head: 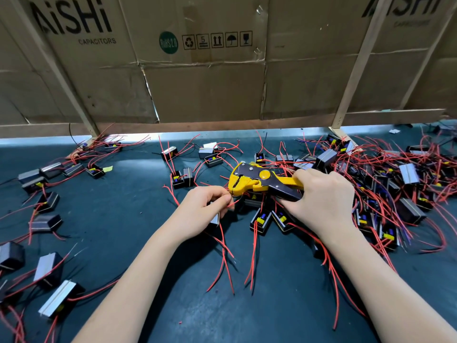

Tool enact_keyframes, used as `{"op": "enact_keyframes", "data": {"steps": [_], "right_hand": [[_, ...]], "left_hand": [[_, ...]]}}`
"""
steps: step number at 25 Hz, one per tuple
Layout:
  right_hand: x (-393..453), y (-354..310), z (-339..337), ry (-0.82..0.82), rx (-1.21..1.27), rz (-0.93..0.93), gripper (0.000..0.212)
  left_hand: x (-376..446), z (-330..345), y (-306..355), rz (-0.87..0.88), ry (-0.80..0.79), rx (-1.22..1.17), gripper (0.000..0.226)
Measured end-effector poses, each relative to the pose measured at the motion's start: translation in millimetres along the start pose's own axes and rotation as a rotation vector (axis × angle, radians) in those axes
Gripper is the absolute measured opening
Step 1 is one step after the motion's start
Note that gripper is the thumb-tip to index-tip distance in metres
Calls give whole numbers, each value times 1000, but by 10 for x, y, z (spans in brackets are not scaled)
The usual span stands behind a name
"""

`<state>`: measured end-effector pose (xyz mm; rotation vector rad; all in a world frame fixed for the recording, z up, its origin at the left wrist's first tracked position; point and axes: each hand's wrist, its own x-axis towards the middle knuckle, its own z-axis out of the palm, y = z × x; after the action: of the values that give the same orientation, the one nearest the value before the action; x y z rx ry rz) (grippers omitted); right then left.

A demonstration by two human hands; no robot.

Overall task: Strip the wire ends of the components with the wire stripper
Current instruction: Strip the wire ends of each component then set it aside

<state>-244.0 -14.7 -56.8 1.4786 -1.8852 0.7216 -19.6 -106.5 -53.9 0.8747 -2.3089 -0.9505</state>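
Head view, leftmost: stripped-looking components point(48, 203) lie scattered on the dark mat point(138, 194), well apart from the fingers. Next, the left hand point(205, 206) has its fingertips pressed together, pinching a red wire point(233, 203) and holding a component point(215, 217) under its palm. Just beyond those fingertips sits the head of the yellow wire stripper point(257, 180), the wire end at its mouth. The right hand point(321, 194) is curled round the handles. Farthest right, a tangled heap of components point(395, 189) waits.

The wire may sit too shallow or crooked and strip badly. A loose pinch could let it slide out. Fingertips this near the mouth risk being nipped, and neighbouring wires could be caught too.
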Motion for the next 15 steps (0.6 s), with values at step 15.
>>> {"op": "enact_keyframes", "data": {"steps": [15], "right_hand": [[31, 215, -13, 16, 105, 251, 59]], "left_hand": [[-18, 79, 89, 162, 240, -60, 31]]}}
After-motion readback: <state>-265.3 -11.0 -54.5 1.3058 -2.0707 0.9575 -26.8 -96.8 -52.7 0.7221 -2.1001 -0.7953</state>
